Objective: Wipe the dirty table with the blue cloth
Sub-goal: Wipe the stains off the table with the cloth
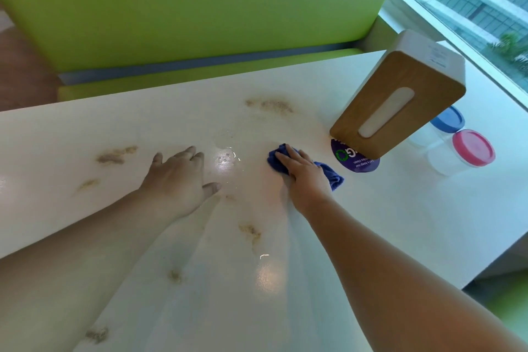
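Note:
The white table [371,237] carries several brownish crumb smears, such as one at the far middle [270,106], one at the left [115,155] and one near the centre front [251,233]. The crumpled blue cloth [331,176] lies on the table right of centre. My right hand [305,177] presses flat on top of the cloth, covering its middle. My left hand [178,177] rests palm down on the table with fingers spread, holding nothing. A wet glossy patch [227,157] lies between the two hands.
A tissue box with a wooden face [400,100] stands just right of the cloth, over a round purple sticker [354,161]. Two clear jars, one with a blue lid [447,120] and one with a pink lid [473,148], stand at the right. A green bench [200,8] lies beyond the table.

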